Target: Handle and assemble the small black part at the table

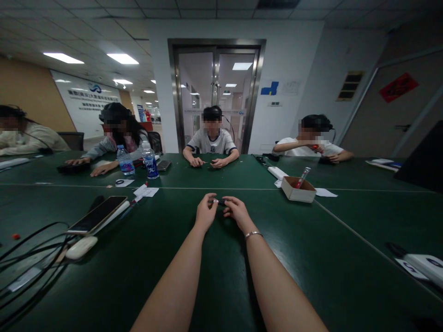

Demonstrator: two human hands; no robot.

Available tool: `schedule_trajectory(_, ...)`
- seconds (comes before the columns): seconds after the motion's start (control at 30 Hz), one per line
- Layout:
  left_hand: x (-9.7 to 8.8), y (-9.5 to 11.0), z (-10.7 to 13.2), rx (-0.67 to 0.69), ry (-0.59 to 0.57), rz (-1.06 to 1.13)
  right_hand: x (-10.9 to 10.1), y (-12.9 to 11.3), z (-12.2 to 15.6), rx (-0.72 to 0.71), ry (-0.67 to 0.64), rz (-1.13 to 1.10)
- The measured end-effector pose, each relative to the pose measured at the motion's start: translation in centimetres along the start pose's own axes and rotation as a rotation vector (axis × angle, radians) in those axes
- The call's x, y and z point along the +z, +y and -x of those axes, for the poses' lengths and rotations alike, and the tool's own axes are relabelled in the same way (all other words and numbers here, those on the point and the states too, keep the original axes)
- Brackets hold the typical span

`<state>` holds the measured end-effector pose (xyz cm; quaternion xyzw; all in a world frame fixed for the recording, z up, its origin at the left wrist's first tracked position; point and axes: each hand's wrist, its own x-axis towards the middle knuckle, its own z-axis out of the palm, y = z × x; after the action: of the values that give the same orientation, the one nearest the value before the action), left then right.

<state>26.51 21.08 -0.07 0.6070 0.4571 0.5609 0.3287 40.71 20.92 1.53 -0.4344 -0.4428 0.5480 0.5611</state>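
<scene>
Both of my hands meet above the green table, near its middle seam. Between them is a small dark object with a shiny silver end, too small to name. My left hand pinches the silver end between thumb and fingers. The dark end is in the closed fingers of my right hand, whose wrist wears a silver bracelet. Fingers cover part of the object.
At left lie a phone, a white rounded case and black cables. Two bottles stand beyond. An open box holding a red-and-silver tube sits ahead right. Several people sit across the table; a white device lies far right.
</scene>
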Motion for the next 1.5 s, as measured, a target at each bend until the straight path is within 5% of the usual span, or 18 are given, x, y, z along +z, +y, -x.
schedule_trajectory(0.37,-0.1,0.4,0.1,-0.062,0.072,-0.001,-0.1,0.1,0.0,-0.005,-0.033,-0.009)
schedule_trajectory(0.77,0.0,-0.3,-0.1,-0.1,0.012,-0.058,0.0,0.1,0.0,-0.022,-0.042,0.023)
schedule_trajectory(1.1,0.0,0.9,0.2,0.046,0.011,-0.043,0.0,0.0,0.0,0.011,-0.001,-0.037)
schedule_trajectory(1.37,0.2,-0.5,-0.2,-0.065,-0.017,0.048,-0.1,0.1,-0.1,0.013,0.004,-0.057)
schedule_trajectory(1.5,0.1,-0.3,-0.1,0.01,-0.01,0.061,-0.1,0.1,-0.2,0.015,-0.003,-0.056)
